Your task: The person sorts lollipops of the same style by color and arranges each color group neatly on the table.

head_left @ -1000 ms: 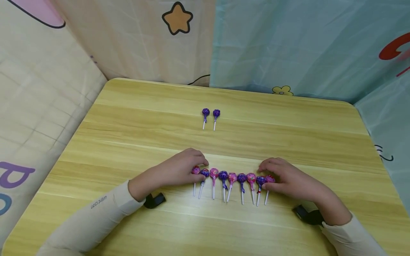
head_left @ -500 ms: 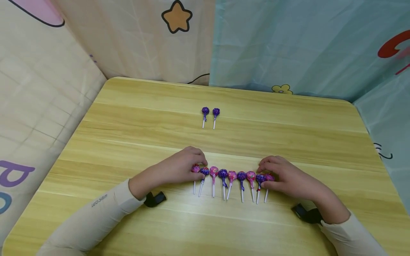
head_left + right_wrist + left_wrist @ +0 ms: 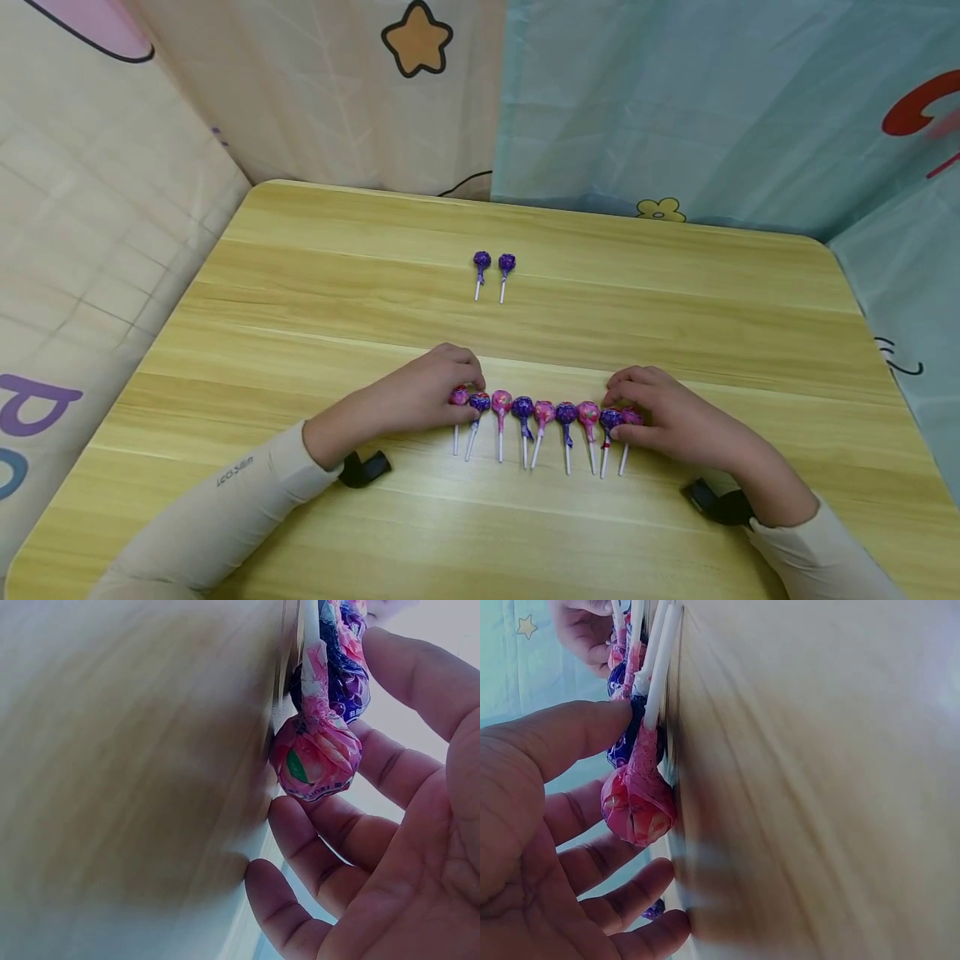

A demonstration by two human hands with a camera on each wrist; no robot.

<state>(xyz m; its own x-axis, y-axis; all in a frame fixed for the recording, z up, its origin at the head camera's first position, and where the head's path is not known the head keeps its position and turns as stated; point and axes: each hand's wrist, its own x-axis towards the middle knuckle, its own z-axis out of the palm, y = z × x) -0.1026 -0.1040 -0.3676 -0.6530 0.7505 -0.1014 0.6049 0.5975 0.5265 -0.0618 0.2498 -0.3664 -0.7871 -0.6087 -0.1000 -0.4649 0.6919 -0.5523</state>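
Several wrapped lollipops lie side by side in a row, pink and purple wrappers alternating, white sticks toward the person. At the row's left end my left hand (image 3: 431, 390) spans a pink lollipop (image 3: 639, 806), thumb at the head of the neighbouring purple lollipop (image 3: 479, 403), relaxed fingers spread behind the heads. My right hand (image 3: 667, 414) mirrors this at the right end, around a pink lollipop (image 3: 316, 757), its thumb by the purple lollipop (image 3: 611, 420) beside it. Fingertips of both hands reach down to the table. Between the hands, a pink lollipop (image 3: 543, 412) marks the row's middle.
Two purple lollipops, a left one (image 3: 482, 260) and a right one (image 3: 507, 262), lie apart toward the back of the wooden table (image 3: 360, 292). Printed curtains (image 3: 645, 108) hang behind the table's far edge. Black wrist straps with cameras sit under both wrists.
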